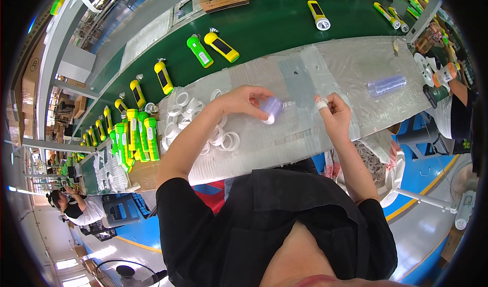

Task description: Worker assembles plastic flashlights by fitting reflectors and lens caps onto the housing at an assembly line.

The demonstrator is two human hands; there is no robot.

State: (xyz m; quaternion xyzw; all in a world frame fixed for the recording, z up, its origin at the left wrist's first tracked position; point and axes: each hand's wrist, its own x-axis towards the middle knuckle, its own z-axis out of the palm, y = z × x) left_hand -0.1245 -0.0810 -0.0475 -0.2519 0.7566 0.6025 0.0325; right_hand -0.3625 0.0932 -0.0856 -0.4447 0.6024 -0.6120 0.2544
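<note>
While the clear, violet-tinted plastic cylinder point(272, 106) is gripped between the thumb and fingers of the left hand point(262, 106), it is positioned over the middle of the plastic-covered worktop point(254, 155). From the right hand point(333, 113), which is set well apart with fingers curled toward the thumb, it lies toward the worktop's left edge. Whether anything is pinched there cannot be told. The cylinder's long axis is slanted, its pale end being pointed toward the near edge.

On my cam I am seeing blue flr point(414, 179) w/ yellow line point(432, 187); bright windows point(67, 263) are shining lower L, near fan point(125, 272); grey stool point(121, 210) is standing.
</note>
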